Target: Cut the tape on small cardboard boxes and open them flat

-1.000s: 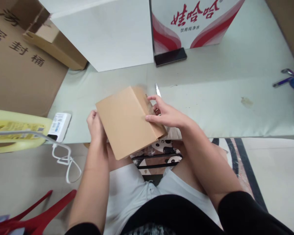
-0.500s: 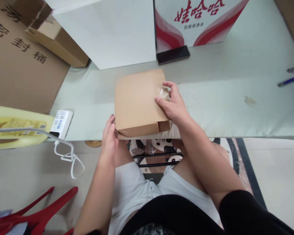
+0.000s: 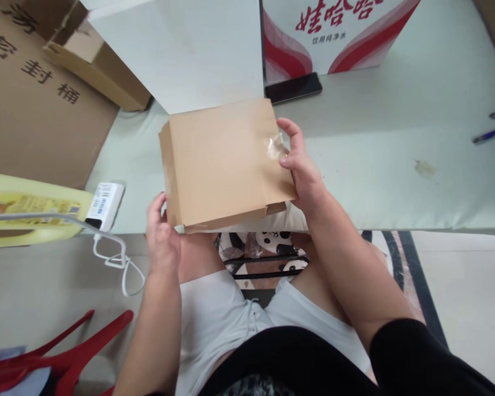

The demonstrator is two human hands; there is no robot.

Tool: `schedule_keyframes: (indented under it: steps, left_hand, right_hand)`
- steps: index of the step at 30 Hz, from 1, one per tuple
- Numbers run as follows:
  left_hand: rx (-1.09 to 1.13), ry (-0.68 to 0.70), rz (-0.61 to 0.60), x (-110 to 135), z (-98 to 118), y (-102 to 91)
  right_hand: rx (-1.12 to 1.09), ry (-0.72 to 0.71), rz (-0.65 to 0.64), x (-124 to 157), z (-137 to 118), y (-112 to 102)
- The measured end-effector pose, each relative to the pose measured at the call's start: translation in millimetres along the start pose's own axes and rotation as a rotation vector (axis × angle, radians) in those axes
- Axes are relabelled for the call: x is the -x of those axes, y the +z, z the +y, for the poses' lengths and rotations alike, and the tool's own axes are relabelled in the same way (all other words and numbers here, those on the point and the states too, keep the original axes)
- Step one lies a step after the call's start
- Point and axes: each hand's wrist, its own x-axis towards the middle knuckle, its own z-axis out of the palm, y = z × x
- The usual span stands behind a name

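A flat brown cardboard box (image 3: 223, 162) is held over the near edge of the pale green table (image 3: 396, 165), its broad face toward me. My left hand (image 3: 160, 234) grips its lower left corner from beneath. On the box's right edge my right hand (image 3: 301, 165) has its fingers curled around, beside a patch of clear tape (image 3: 275, 146).
A black phone (image 3: 293, 88) lies behind the box, in front of a red-and-white carton (image 3: 338, 33). A white box (image 3: 181, 49) and large brown cartons (image 3: 33, 93) stand at back left. A white charger (image 3: 105, 206), a yellow jug (image 3: 25, 214) and a red chair (image 3: 58, 357) are left.
The box was turned and lifted from lying on the table edge to a raised, wider-facing position. My left hand shifted left under its corner; my right hand stayed on the right edge.
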Motion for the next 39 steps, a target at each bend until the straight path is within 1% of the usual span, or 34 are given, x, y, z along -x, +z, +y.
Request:
schedule_keyframes:
  steps: [3,5,8,11,13,17,20,21,22,24,27,30,32,34,36,39]
  left_hand:
    - [0.106,-0.06,-0.014,-3.6,10.5,-4.6]
    - [0.092,-0.073,-0.084,-3.0,13.1,-7.2]
    - [0.058,-0.073,-0.196,1.2,10.6,-9.5]
    - [0.008,-0.075,-0.218,4.3,5.3,-10.0]
    - [-0.013,-0.05,-0.199,4.3,3.2,-9.1]
    - [-0.029,0.024,-0.124,0.7,4.2,-4.7]
    - [-0.015,-0.034,-0.071,-3.4,5.3,-1.0]
    - [-0.004,-0.06,-0.04,-5.2,4.7,-0.2]
    - [0.011,-0.078,-0.004,-7.1,3.6,0.5]
    - [0.04,-0.087,0.066,-11.0,-0.2,1.1]
    - [0.027,-0.072,0.151,-14.9,-7.4,1.6]
    - [-0.054,-0.061,0.216,-14.8,-12.5,1.6]
    - [-0.081,-0.079,0.209,-13.7,-14.0,0.9]
    - [-0.087,-0.12,0.185,-13.1,-14.6,-0.3]
    - [-0.093,-0.159,0.178,-13.4,-14.6,-1.1]
    - [-0.09,-0.204,0.196,-14.0,-12.2,-0.1]
  right_hand:
    - [0.036,0.049,0.052,2.1,-2.7,1.3]
    - [0.045,0.086,0.067,1.8,-3.4,1.8]
    - [-0.003,0.134,0.102,-1.9,-2.2,1.8]
    - [-0.119,0.147,0.136,-6.9,1.2,1.8]
    - [-0.191,0.15,0.125,-9.2,3.3,2.4]
    - [-0.312,0.176,0.045,-9.2,3.2,3.3]
    - [-0.316,0.172,0.037,-5.7,0.0,1.6]
    - [-0.305,0.162,0.016,-4.1,-1.0,0.8]
    - [-0.3,0.15,-0.023,-2.4,-1.8,0.1]
    - [-0.32,0.106,-0.143,0.8,-2.5,-0.6]
    - [-0.373,0.001,-0.311,3.7,-1.4,0.1]
    - [-0.333,-0.061,-0.414,4.6,-0.2,1.1]
    - [-0.314,-0.068,-0.45,5.0,-0.6,1.0]
    - [-0.332,-0.052,-0.446,6.0,-2.0,0.2]
    - [-0.329,0.004,-0.418,7.4,-4.1,-1.4]
    - [-0.199,0.179,-0.405,9.1,-6.9,-5.7]
